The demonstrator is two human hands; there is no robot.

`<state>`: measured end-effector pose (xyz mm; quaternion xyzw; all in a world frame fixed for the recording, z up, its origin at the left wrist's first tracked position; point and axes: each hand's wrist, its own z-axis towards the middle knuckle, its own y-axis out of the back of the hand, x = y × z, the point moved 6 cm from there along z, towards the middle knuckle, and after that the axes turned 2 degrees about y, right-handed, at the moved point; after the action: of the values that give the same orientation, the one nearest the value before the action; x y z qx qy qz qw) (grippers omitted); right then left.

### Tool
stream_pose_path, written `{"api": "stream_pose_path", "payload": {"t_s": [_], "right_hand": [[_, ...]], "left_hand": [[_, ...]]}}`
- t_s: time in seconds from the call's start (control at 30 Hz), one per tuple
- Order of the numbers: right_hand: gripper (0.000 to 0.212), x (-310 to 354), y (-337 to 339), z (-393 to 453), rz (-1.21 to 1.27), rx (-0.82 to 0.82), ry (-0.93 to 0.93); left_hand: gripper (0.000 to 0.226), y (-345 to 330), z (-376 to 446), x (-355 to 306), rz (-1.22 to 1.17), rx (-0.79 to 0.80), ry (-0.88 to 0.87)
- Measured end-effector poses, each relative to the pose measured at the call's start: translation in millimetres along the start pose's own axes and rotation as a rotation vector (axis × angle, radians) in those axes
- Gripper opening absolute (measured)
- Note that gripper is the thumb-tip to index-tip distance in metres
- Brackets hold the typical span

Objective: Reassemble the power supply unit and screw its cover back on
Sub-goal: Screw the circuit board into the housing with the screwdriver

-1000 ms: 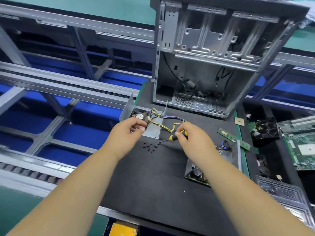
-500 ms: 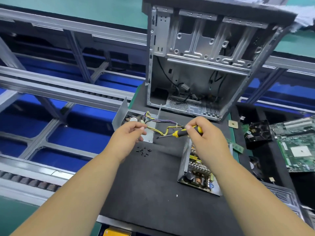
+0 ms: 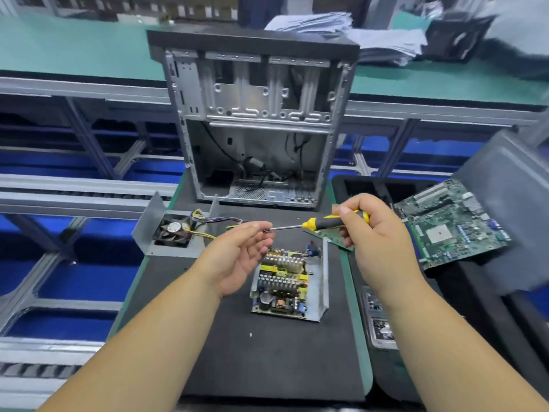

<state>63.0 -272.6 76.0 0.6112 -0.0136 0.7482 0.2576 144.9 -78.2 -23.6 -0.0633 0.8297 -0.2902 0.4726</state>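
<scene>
Yellow-handled screwdriver gripped by right hand; left hand pinches a screw at its tip—seat it squarely first.

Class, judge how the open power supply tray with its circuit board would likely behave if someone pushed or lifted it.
The power supply tray lies flat on the black mat, so probably slides, not tips. Its folded metal looks stiff. Exposed board parts seem fragile.
</scene>
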Motion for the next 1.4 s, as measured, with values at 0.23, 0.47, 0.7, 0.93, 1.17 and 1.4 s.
{"api": "stream_pose_path", "payload": {"t_s": [0.23,0.47,0.7,0.93,1.17,1.4], "right_hand": [[0.019,-11.6,53.8,-22.3,0.027,-0.057,-0.062],[0.015,-10.8,95.6,-41.1,0.034,-0.098,-0.033],[0.016,-7.0,124.1,-55.8,0.003,-0.112,-0.013],[0.018,-2.1,140.9,-67.7,-0.05,-0.166,0.044],[0.015,-7.7,132.9,-59.0,-0.077,-0.171,0.022],[0.013,-11.4,99.8,-35.9,-0.08,0.005,0.011]], "left_hand": [[0.016,-48.1,-7.8,24.7,0.068,0.061,0.01],[0.011,-85.5,-17.1,44.8,0.083,0.096,0.015],[0.011,-113.4,-25.0,55.1,0.185,0.121,-0.001],[0.012,-128.3,-29.5,55.2,0.291,0.177,-0.079],[0.012,-120.8,-10.3,54.2,0.344,0.16,-0.023],[0.012,-96.6,20.8,37.2,0.37,0.139,0.024]]}}
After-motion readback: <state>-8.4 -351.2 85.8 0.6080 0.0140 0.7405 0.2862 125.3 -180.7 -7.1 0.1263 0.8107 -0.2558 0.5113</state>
